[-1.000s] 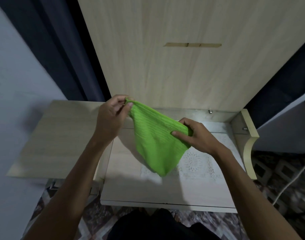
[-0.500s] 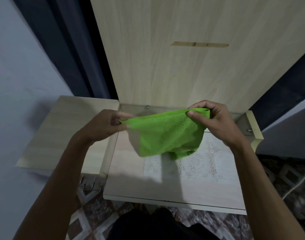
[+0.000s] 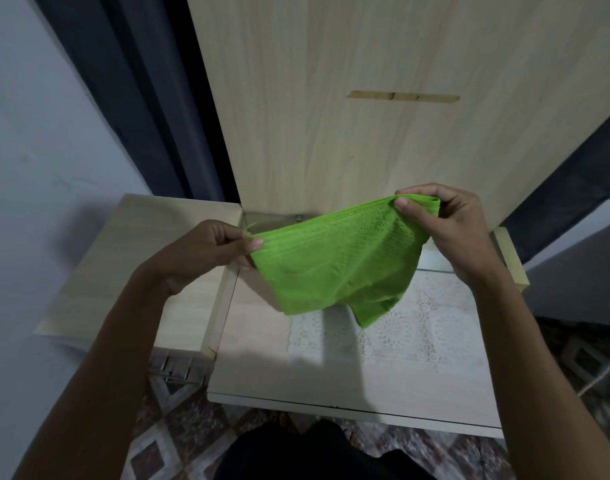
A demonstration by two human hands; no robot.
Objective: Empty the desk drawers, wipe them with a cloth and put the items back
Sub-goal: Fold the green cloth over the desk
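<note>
Green cloth [image 3: 334, 265] still stretched, left hand [image 3: 206, 251] and right hand [image 3: 448, 226] keep pinching its corners, right grip slightly higher

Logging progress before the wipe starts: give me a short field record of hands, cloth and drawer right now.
left hand: pinches the cloth's left corner
right hand: pinches the cloth's right corner
green cloth: stretched between both hands, lower edge hanging, held above the drawer
drawer: pulled open, pale wood bottom
lace liner: lies flat in the drawer's right part
other items in drawer: none visible
</note>
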